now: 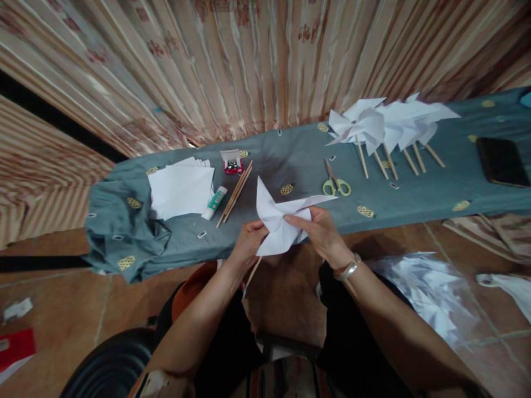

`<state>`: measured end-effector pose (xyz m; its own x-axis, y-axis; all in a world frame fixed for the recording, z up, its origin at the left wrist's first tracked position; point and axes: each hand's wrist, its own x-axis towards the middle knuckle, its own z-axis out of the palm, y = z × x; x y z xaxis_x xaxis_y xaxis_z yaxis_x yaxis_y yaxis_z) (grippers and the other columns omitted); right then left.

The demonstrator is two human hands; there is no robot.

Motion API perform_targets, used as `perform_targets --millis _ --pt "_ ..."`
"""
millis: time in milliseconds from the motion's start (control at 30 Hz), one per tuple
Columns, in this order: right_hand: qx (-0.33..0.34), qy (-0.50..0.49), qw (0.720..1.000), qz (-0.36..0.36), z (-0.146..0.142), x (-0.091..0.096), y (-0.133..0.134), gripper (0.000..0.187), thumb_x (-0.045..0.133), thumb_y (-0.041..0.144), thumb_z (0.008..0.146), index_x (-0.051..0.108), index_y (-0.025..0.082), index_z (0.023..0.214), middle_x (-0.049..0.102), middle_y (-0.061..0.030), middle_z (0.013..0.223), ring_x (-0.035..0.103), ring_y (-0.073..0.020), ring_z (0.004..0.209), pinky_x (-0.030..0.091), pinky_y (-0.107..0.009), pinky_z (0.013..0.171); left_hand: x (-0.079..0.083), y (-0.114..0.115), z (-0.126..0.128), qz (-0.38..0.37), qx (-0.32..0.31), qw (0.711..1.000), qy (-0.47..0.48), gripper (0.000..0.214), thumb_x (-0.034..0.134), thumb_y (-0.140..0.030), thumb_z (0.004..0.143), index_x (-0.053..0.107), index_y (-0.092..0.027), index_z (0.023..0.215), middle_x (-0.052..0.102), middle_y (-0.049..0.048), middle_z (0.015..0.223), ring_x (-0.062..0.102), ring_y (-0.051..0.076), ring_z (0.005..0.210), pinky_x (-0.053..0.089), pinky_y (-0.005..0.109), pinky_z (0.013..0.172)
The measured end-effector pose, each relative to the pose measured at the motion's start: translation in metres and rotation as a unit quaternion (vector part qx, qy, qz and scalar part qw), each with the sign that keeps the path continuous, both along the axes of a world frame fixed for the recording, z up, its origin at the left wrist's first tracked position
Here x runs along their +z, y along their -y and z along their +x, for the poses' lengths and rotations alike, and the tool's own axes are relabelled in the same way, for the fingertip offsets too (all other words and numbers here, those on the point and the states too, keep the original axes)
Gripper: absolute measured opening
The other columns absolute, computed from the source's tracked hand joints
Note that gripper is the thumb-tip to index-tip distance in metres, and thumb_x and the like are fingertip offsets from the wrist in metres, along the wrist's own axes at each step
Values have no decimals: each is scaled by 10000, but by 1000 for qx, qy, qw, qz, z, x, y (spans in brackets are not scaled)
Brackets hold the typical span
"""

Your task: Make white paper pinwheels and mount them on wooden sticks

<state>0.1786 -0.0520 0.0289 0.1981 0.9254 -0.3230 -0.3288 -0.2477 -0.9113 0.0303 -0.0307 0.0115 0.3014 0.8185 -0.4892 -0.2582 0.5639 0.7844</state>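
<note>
Left hand [248, 243] clamped on white paper pinwheel [277, 235] at its left side, mid-frame; right hand [321, 229] pinching it, thumb near hub. Green-handled scissors [335, 181] right of center. Stick-mounted pinwheels [365, 127] upper right. Glue stick [214, 203] left of center.

Pleated, striped beige curtain [265, 66], brown tiled floor [70, 309], long narrow table [269, 152] draped in grey-green

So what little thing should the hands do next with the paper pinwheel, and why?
Perhaps the right hand should press the middle of the pinwheel: that thumb is right there, the left hand holds the side, and a stick pokes out below. I can't tell if it's fastened.
</note>
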Motion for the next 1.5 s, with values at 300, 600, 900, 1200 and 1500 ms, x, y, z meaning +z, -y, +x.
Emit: perform_targets --millis 300,600,900,1200,1500 --pt "57 -22 998 -20 3 -6 -7 370 884 365 475 721 165 741 721 -2 682 628 -146 630 496 -282 661 1 6 3 -29 29 999 20 422 889 -360 396 748 -117 710 740 78 656 704 227 659 524 275 607" --pt "57 -16 998 -5 2 -7 -6 355 871 379 517 689 165 733 711 1 669 621 -146 614 486 -281 631 8 1 -2 -13 25 999 24 378 887 -356 407 745 -123 668 751 79 692 686 191 602 508 254 590" --pt "74 -24 997 -1 3 -5 -5 348 874 383 513 676 162 696 701 7 668 599 -129 598 490 -285 662 10 2 -4 -1 15 1000 9 389 882 -356 424 754 -119 705 749 86 692 689 200 614 499 256 580" --pt "73 87 991 69 4 8 3 317 814 392 630 737 201 870 753 -33 832 665 -181 708 521 -311 678 15 -6 -8 12 39 998 41 373 888 -341 419 744 -127 689 742 66 673 673 179 600 501 251 583" --pt "90 290 914 270 3 33 20 89 659 209 803 715 234 867 732 -43 980 666 -224 972 505 -410 912 38 -7 -15 22 15 999 38 384 897 -293 415 746 -130 729 696 6 598 583 89 497 456 180 498"
